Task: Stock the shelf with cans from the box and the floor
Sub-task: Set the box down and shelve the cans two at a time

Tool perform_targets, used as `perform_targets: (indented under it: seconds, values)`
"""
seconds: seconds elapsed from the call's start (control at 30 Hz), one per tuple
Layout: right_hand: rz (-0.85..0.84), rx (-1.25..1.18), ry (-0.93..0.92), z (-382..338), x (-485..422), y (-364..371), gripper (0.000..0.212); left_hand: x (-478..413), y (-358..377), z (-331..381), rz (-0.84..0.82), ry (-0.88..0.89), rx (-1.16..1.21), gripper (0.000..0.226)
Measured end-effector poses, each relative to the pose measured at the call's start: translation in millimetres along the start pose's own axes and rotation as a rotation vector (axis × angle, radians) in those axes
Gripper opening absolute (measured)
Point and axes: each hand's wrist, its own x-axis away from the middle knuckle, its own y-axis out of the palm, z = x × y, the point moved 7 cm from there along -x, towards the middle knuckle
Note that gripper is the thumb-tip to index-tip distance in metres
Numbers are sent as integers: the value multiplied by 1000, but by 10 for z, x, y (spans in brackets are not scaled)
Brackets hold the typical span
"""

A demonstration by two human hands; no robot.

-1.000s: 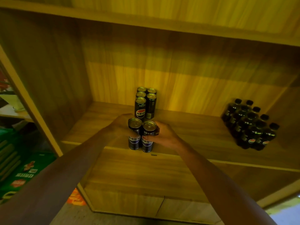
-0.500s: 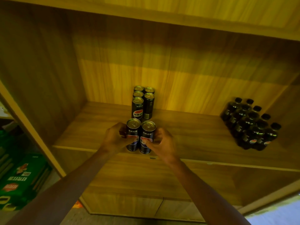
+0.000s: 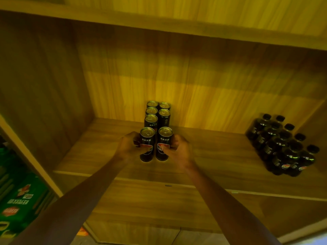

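Note:
Two black cans stand side by side on the wooden shelf board (image 3: 99, 149). My left hand (image 3: 126, 145) is wrapped around the left can (image 3: 147, 138). My right hand (image 3: 178, 150) grips the right can (image 3: 165, 137). Both cans are upright with their bases on the board, just in front of a double row of several black cans (image 3: 157, 114) that runs back to the shelf's rear wall.
A shrink-wrapped pack of dark bottles (image 3: 283, 145) sits at the shelf's right end. Green cartons (image 3: 19, 204) lie on the floor at lower left, beyond the shelf's side panel (image 3: 35, 85). Another shelf board (image 3: 159, 22) is overhead.
Both hands have pushed the two cans from the shelf's front edge further back, up to the standing row. The camera has come closer.

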Motion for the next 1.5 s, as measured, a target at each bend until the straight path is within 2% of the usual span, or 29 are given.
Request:
perform_targets:
  seconds: [0.4, 0.97, 1.03, 1.13, 1.27, 1.5]
  values:
    - [34, -59, -22, -31, -458, 32, 46, -220, 77, -23, -11, 3, 71, 55]
    - [-27, -32, -19, -16, -608, 131, 49, -288, 112, -55, -44, -6, 110, 53]
    - [-41, 87, -38, -69, -569, 123, 53, -266, 87, -35, -39, 10, -16, 57]
    - [-76, 324, -51, -123, -467, 92, 61, -162, 7, 10, -39, 89, -413, 72]
    - [-196, 675, 7, -83, -253, 48, 69, 91, -34, 13, -130, 164, -790, 73]
    - [-238, 907, 15, -245, 304, -53, 69, 646, 74, 263, -256, 377, -1066, 72]
